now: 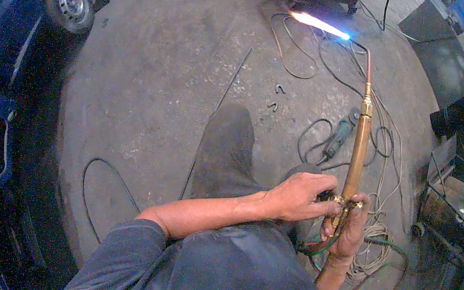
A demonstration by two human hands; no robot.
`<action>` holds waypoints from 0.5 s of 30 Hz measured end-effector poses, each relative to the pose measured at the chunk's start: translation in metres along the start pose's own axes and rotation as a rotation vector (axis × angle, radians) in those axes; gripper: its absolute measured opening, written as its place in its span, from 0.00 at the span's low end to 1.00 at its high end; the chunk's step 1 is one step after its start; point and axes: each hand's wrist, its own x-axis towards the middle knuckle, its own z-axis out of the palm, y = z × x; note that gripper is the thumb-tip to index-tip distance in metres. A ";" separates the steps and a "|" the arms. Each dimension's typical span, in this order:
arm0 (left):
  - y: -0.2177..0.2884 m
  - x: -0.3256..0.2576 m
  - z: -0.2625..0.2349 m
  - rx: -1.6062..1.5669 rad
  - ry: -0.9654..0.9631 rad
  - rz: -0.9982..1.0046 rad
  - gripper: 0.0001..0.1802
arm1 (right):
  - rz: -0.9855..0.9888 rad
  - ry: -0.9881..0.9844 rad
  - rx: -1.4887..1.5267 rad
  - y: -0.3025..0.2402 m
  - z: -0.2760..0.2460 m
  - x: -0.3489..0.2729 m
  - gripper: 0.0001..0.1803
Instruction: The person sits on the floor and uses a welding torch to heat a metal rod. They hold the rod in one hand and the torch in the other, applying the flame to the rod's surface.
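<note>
A brass and copper gas torch [358,149] stands nearly upright in front of me, slightly right of the middle. From its bent tip a flame [321,25], white with a blue root, streams to the left. My right hand [348,231] is closed around the torch's lower end, fingers by the right-hand valve. Reaching across my body, my left hand [302,198] pinches the valve knob [338,199] on the left side of the torch. Green and red hoses [326,245] run out below the right hand; the fingers partly hide the hose joints.
An angle grinder [340,138] lies on the floor behind the torch, among cables and a coiled hose [372,257]. Two small bent metal hooks [279,89] and a long thin rod [232,80] lie further left. A blue car body [7,31] and wheel [70,5] stand left, metal pieces [458,216] right.
</note>
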 end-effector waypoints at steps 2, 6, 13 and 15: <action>-0.001 0.000 0.001 -0.005 0.006 0.001 0.25 | 0.011 0.002 0.000 -0.001 0.001 0.000 0.16; 0.000 0.000 -0.001 -0.014 -0.013 -0.010 0.26 | 0.016 -0.010 0.004 -0.001 0.000 0.001 0.15; 0.004 0.001 -0.005 0.008 -0.047 -0.042 0.25 | 0.034 -0.004 0.065 -0.002 0.002 0.001 0.13; 0.006 0.001 -0.006 0.019 -0.056 -0.044 0.24 | 0.029 -0.003 0.065 -0.001 0.001 0.002 0.13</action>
